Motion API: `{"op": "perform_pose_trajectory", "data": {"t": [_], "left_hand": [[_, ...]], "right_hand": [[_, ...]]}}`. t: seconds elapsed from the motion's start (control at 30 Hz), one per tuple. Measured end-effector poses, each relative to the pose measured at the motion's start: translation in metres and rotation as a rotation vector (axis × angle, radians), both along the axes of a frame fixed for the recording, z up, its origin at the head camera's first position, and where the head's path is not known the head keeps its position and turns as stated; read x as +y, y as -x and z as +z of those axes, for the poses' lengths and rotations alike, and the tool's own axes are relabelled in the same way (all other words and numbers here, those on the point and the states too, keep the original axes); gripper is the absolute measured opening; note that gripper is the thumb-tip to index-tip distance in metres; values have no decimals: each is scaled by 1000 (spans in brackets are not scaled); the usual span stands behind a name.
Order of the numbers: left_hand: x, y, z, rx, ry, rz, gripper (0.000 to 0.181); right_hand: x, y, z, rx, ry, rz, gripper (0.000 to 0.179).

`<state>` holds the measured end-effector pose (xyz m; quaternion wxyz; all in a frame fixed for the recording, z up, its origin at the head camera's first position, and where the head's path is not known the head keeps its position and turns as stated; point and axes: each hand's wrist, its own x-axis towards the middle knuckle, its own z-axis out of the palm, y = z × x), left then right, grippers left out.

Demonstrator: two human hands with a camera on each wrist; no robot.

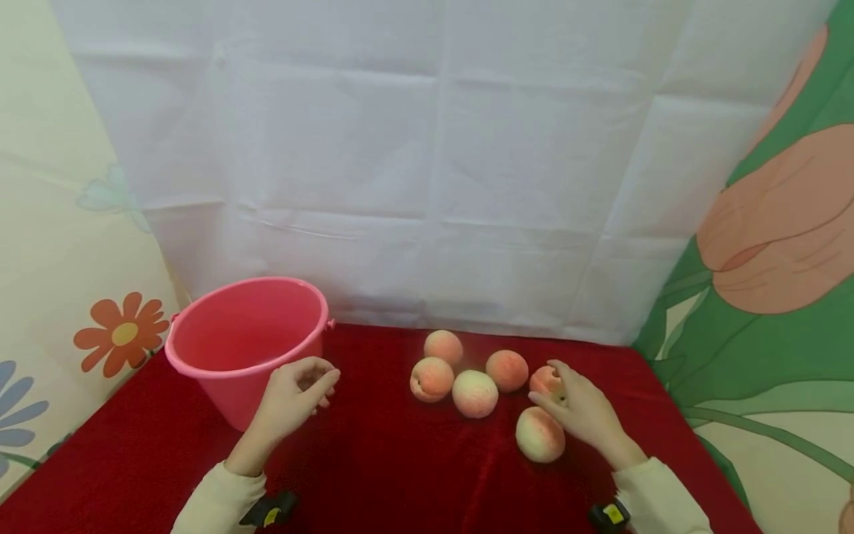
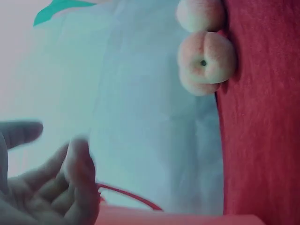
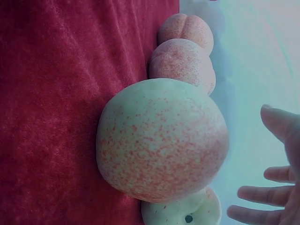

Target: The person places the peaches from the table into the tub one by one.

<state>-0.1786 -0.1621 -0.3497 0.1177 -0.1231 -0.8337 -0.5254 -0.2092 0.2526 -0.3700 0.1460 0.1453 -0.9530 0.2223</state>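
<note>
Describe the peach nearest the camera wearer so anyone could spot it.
In the head view, find the pink bucket, then look right across the red cloth to six peaches. The wanted peach sits lower in the picture than the other five.

Your left sleeve (image 1: 222, 500) is of a pale cream colour, with some soft folds in the cloth, and it ends near the wrist. Your right sleeve (image 1: 660, 495) has the same pale colour and ends also near the wrist. Beside the left sleeve you wear a black box (image 1: 283, 506) with angular corners, and it carries a yellow patch (image 1: 271, 517). Beside the right sleeve there is a second box (image 1: 598, 517), also black and with yellow on it; finer markings are too small to read. Your left hand (image 1: 293, 397) and right hand (image 1: 587, 409) are bare.
</note>
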Motion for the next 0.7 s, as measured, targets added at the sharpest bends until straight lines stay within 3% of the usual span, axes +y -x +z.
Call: {"op": "perform_pose_trajectory", "data": {"t": [0.17, 0.33, 0.47, 0.7], "left_hand": [[-20, -7, 3, -144, -82, -193, 25], [-41, -14, -3, -211, -113, -300, 31], [-57, -20, -7, -207, -137, -326, 32], [-83, -32, -7, -192, -186, -221, 22]], "right_hand": [[0, -3, 1, -9, 1, 1, 59], [0, -6, 1, -8, -9, 9, 56], [1, -9, 0, -9, -10, 17, 55], [0, -13, -1, 17, 11, 68, 55]]}}
